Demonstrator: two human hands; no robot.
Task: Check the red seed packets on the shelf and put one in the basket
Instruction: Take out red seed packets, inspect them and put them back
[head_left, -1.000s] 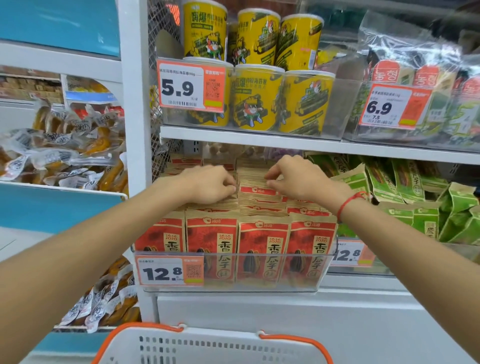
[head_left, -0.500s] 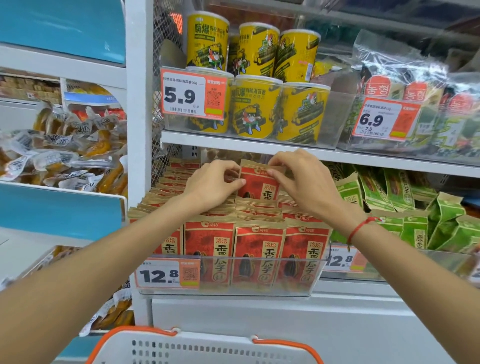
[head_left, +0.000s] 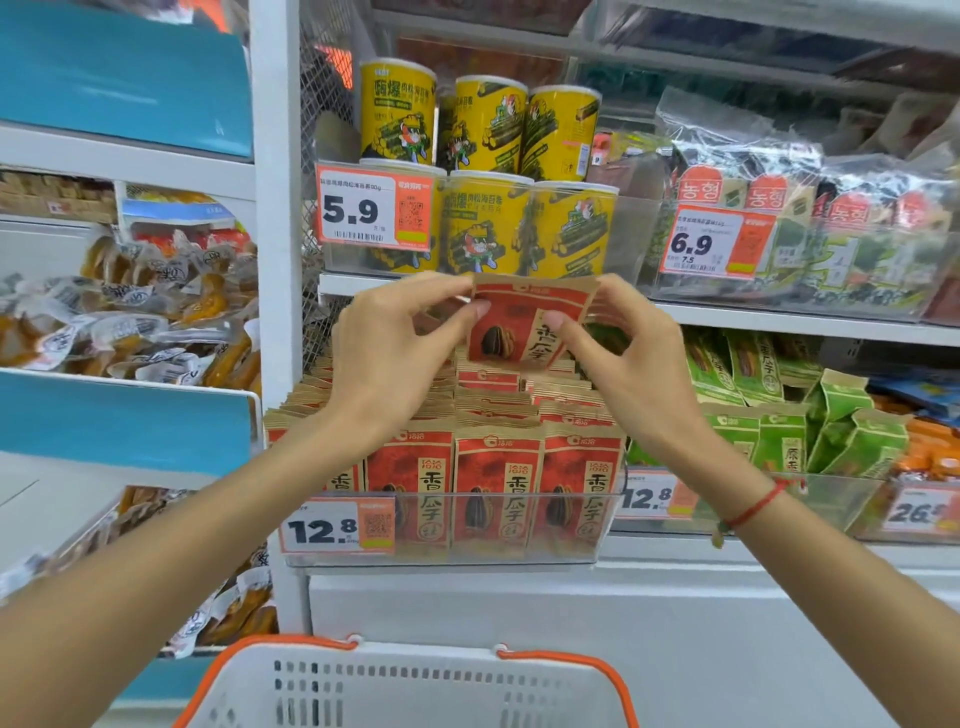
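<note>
One red seed packet (head_left: 524, 327) pinched btwn both hands — left hand (head_left: 395, 353) on its left edge, right hand (head_left: 628, 358) on its right — above shelf stock (head_left: 493, 488), basket (head_left: 405, 686) below

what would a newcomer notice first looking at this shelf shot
Centre frame, the left hand and right hand pinch one red seed packet lifted above the packed rows of red packets in their clear tray. Bright yellow cans stand on the shelf above, and a white basket with orange handles sits at the bottom edge.

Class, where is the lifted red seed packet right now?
Centre of the head view: red seed packet pinched between left hand and right hand, above the shelved packets.
</note>
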